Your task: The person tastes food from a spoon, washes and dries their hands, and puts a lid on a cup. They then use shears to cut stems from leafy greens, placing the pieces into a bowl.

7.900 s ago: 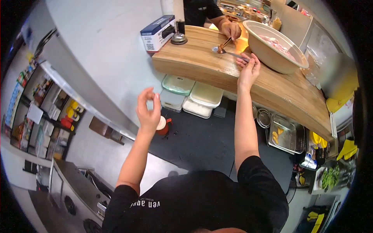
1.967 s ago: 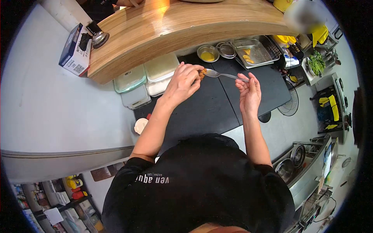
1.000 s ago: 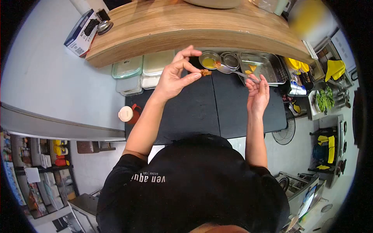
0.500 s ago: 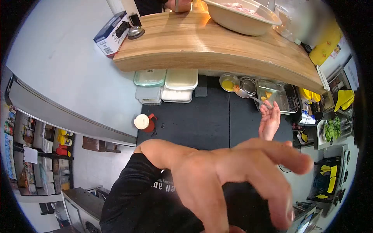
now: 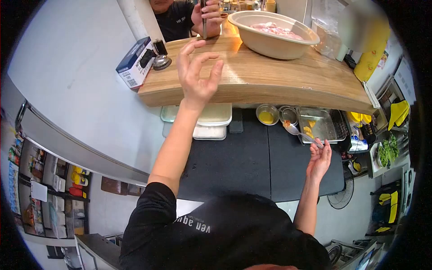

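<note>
My left hand (image 5: pixel 198 78) is raised in front of the wooden counter ledge (image 5: pixel 252 92), fingers apart and curved, with nothing in it. Over the right part of the black worktop (image 5: pixel 229 166), my right hand (image 5: pixel 319 159) grips the handle of a metal spoon (image 5: pixel 293 130). A small orange-red piece of food is at the spoon's tip. Beyond the spoon are a glass bowl of yellow liquid (image 5: pixel 267 115), a round metal container (image 5: pixel 288 115) and a metal tray (image 5: pixel 328 123) with yellow pieces in it.
On the ledge stand a large bowl of raw meat (image 5: pixel 274 38), a call bell (image 5: pixel 161 62) and a glove box (image 5: pixel 135 63). Another person (image 5: pixel 176 20) is behind it, holding a dark upright object. Lidded containers (image 5: pixel 210 132) sit below the ledge.
My left hand has moved from close to the camera out toward the ledge. The view has tilted up, showing more of the other person. The red jug is no longer visible. The spoon remains in my right hand.
</note>
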Motion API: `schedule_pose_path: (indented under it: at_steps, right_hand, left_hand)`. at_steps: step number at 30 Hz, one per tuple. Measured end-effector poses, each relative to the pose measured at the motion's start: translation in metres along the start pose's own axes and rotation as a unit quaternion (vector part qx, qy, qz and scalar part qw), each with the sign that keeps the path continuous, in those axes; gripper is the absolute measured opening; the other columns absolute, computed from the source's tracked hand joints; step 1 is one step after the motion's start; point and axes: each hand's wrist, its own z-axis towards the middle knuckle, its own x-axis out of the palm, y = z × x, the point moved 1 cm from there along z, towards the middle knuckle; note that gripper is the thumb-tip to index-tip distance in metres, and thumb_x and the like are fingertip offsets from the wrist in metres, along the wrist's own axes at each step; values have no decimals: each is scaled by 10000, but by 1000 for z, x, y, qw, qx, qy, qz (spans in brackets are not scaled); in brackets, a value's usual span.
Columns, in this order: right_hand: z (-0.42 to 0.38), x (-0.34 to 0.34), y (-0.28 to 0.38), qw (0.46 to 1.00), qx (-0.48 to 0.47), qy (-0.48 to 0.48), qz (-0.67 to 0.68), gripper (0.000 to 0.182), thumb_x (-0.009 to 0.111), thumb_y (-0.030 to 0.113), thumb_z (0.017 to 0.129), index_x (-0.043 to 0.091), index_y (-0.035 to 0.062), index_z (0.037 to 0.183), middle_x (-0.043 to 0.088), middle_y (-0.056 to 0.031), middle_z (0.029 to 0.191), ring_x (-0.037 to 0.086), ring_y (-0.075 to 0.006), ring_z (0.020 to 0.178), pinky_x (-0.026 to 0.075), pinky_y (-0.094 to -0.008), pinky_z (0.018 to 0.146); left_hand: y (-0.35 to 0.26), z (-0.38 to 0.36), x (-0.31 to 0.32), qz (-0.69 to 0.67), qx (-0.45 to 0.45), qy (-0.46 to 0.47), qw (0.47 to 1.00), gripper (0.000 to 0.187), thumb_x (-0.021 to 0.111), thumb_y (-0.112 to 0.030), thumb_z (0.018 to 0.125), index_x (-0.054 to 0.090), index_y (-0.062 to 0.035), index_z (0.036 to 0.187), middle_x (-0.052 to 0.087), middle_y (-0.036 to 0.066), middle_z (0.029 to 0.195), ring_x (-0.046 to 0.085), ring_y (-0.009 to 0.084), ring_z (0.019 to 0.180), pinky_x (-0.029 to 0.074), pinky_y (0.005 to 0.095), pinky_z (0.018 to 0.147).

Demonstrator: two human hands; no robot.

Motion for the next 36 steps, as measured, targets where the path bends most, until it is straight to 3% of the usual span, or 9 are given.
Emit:
schedule_pose_path:
  at_steps: [4,6,10,12,14,26,32,36]
  right_hand:
    - [-3,-5,3,1000,-3,-4,-4,319,389,203,1005,402,-23,1228,591,-249,1087,652,-232,833,566,-290,711]
    - [-2,-7,4,1000,-3,-1,-2,319,389,203,1005,401,-23,1228,590,-251,1088,652,-235,834,566,-291,711]
    - [5,-20,1,1000,-9,-12,-19,339,417,215,996,405,-23,1237,585,-251,1110,652,-225,848,563,-288,731]
    - [8,-25,0,1000,-7,-7,-21,359,443,222,988,408,-24,1247,582,-247,1132,653,-217,860,559,-286,754]
    - [10,-20,-2,1000,0,-11,-21,357,440,219,989,407,-20,1252,586,-245,1125,655,-219,853,559,-285,750]
    - [30,-8,-18,1000,12,22,7,337,430,208,992,416,-21,1239,588,-246,1111,658,-227,830,566,-287,722]
    - [36,-4,-20,999,24,35,-5,350,424,211,994,395,-30,1246,579,-258,1114,656,-228,830,572,-292,742]
    - [34,9,-26,999,30,28,-12,360,418,204,995,374,-36,1259,569,-264,1124,653,-229,846,575,-284,742]
  left_hand:
    - [55,-37,32,88,16,6,996,190,728,-183,754,607,-58,831,547,140,1040,503,337,1065,396,437,917]
    - [73,-58,45,100,-37,54,993,214,721,-182,761,565,-51,827,537,145,999,505,332,1040,395,436,901]
    - [92,-69,56,100,-90,52,990,200,719,-161,760,566,-59,837,539,142,986,504,325,1018,395,427,888]
    - [99,-71,50,115,-217,-9,969,187,717,-131,751,567,-62,840,548,136,989,503,318,1000,398,420,881]
    - [99,-71,50,132,-223,-7,966,190,719,-125,743,567,-63,839,553,130,987,503,318,996,397,424,881]
    - [92,-71,57,193,-143,18,971,183,729,-110,709,567,-67,780,557,112,944,502,318,984,389,413,888]
    - [93,-73,57,197,-128,2,972,197,728,-162,728,554,-84,779,555,110,940,511,319,966,372,480,897]
    - [92,-73,57,188,-104,-8,977,219,729,-206,739,540,-100,768,554,93,928,521,309,1005,318,544,972]
